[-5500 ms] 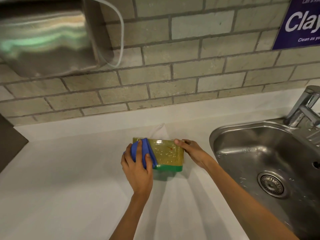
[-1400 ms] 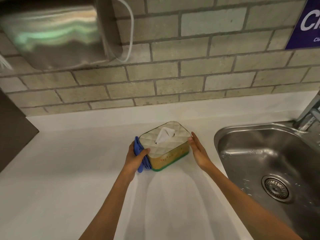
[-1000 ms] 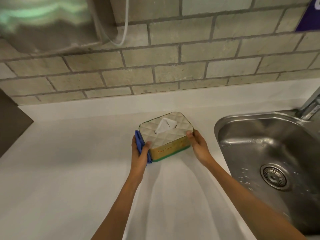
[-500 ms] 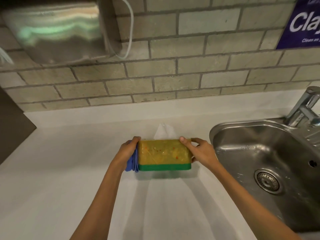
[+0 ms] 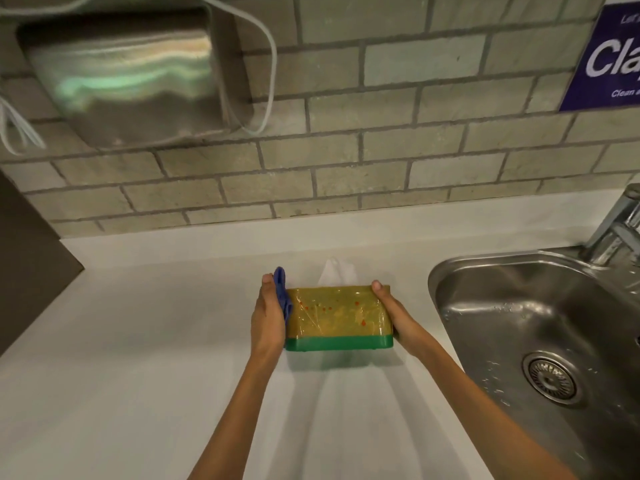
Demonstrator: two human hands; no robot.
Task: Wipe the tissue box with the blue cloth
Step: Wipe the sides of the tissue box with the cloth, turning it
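The tissue box [image 5: 337,315] stands on the white counter [image 5: 138,341], its yellow patterned long side with a green base band facing me. A white tissue [image 5: 337,271] sticks up behind its top edge. My left hand [image 5: 268,318] presses the folded blue cloth [image 5: 282,294] flat against the box's left end. My right hand [image 5: 398,315] grips the box's right end, thumb on the top corner.
A stainless steel sink [image 5: 519,306] with a drain [image 5: 550,379] lies right of the box, its tap [image 5: 620,226] at the far right. A brick wall holds a metal dispenser [image 5: 128,77] with a cable, upper left, and a purple sign [image 5: 613,57], upper right.
The box was turned from angled with its quilted top showing to its long side squarely facing me. My left hand has slid the cloth up along the box's left end.
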